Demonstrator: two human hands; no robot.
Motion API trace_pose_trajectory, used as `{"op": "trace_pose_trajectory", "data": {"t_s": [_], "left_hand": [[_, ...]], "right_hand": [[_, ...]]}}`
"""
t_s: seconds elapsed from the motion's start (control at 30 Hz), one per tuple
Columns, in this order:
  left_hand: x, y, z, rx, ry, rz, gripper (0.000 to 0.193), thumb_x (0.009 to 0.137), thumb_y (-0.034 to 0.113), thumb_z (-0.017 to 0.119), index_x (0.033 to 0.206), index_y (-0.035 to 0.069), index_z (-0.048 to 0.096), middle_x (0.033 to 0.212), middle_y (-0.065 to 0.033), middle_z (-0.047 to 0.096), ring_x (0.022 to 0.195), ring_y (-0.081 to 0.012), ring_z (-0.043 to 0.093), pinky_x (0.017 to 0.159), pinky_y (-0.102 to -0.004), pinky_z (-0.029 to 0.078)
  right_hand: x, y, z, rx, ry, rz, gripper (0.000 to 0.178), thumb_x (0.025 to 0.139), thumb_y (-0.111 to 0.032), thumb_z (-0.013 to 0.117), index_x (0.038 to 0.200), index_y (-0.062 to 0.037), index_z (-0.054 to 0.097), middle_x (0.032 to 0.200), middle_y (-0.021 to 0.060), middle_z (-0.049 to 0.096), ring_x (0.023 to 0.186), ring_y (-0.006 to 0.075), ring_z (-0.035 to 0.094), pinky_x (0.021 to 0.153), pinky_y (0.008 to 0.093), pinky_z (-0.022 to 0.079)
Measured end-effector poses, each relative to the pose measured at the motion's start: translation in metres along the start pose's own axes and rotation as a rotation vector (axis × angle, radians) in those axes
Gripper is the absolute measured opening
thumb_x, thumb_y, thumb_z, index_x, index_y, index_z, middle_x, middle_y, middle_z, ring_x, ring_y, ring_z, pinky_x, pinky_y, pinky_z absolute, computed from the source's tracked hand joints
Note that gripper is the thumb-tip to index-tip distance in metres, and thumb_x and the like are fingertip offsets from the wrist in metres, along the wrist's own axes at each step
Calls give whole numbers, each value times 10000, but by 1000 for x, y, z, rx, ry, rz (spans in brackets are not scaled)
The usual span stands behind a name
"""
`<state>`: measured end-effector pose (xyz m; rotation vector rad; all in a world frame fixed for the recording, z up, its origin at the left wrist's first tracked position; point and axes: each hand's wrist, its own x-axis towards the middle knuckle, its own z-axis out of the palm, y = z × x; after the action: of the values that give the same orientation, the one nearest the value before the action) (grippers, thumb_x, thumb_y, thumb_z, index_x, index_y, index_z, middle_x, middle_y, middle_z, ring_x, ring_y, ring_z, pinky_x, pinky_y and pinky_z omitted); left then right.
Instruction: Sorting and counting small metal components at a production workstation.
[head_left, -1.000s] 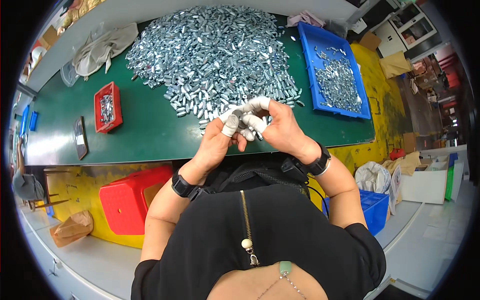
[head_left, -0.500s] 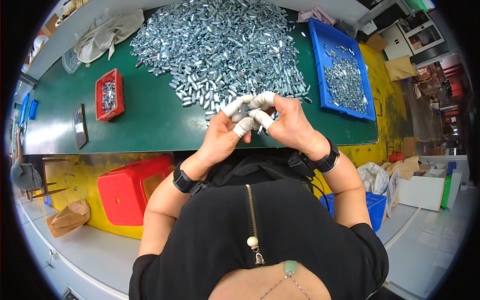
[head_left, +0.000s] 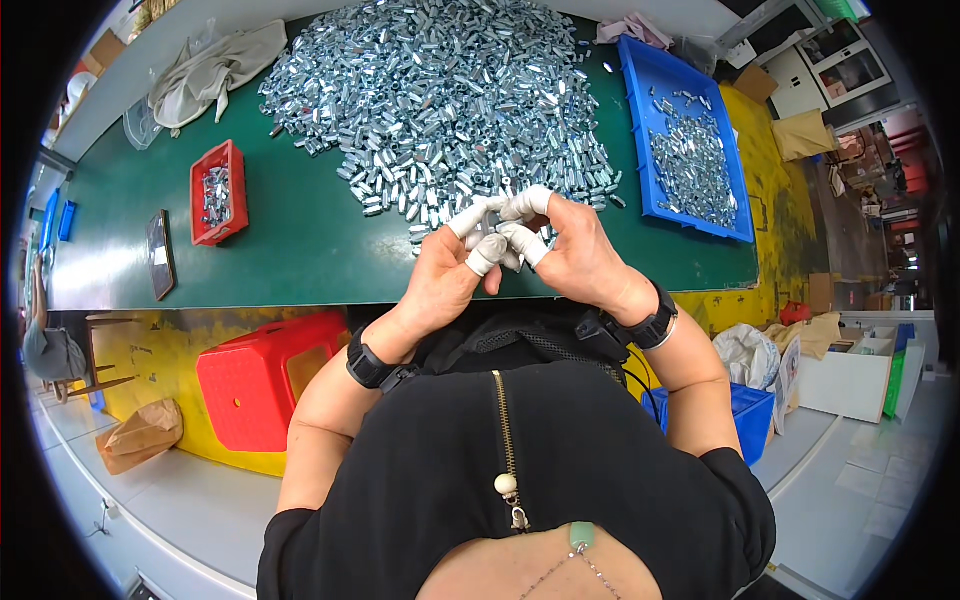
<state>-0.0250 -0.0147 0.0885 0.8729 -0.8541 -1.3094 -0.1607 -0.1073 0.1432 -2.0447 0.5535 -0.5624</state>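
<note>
Both hands meet at the near side of a big heap of small silvery, faceted, hollow metal pieces that look like long hex nuts (head_left: 440, 100). White tape or cots cover the thumbs and several fingertips. Between the fingertips is one such long hex nut (head_left: 490, 222), mostly covered. My left hand (head_left: 445, 270) pinches it from the left, and my right hand (head_left: 583, 250) closes on it from the right. A few more silvery pieces show under and beside the fingers; I cannot tell whether they are held or lie on the table.
The green table (head_left: 300, 260) bears a red basket (head_left: 243, 210) of metal pieces, a dark phone-like slab (head_left: 160, 255), and a grey cloth (head_left: 215, 75) at left. A blue tray (head_left: 637, 130) with more pieces stands right. A red stool (head_left: 240, 395) is below the table's left edge.
The fingers have shifted slightly around the long hex nut, turning it a little. Both hands stay in the same place, and the heap and containers look the same.
</note>
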Motion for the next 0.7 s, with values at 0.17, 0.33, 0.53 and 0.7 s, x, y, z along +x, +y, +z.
{"op": "trace_pose_trajectory", "data": {"t_s": [0.17,0.33,0.53,0.7], "left_hand": [[1,-1,0,22,15,-39,373,907,184,516,1224,8,429,783,-31,579,550,-46,474,500,-167,381],[1,0,-2,75,-6,-65,451,915,247,505,1275,-1,396,805,-59,592,577,-66,487,541,-178,388],[3,-2,-1,41,21,-68,355,909,193,514,1198,1,440,767,-25,575,544,-40,471,495,-161,375],[5,-2,-1,29,33,-76,348,908,179,514,1198,2,438,764,-22,569,546,-40,470,497,-163,377]], "right_hand": [[1,4,1,-9,-3,52,144,803,-38,594,941,2,583,753,88,634,662,144,624,587,267,479],[0,6,1,-12,-9,74,149,807,-47,594,949,-2,585,753,89,636,659,149,627,586,267,478],[1,8,1,-17,-9,78,157,807,-50,598,955,-2,584,755,91,637,662,151,630,584,270,479],[3,11,1,-19,-17,87,163,804,-51,600,959,-4,584,754,95,637,659,150,628,583,273,479]]}}
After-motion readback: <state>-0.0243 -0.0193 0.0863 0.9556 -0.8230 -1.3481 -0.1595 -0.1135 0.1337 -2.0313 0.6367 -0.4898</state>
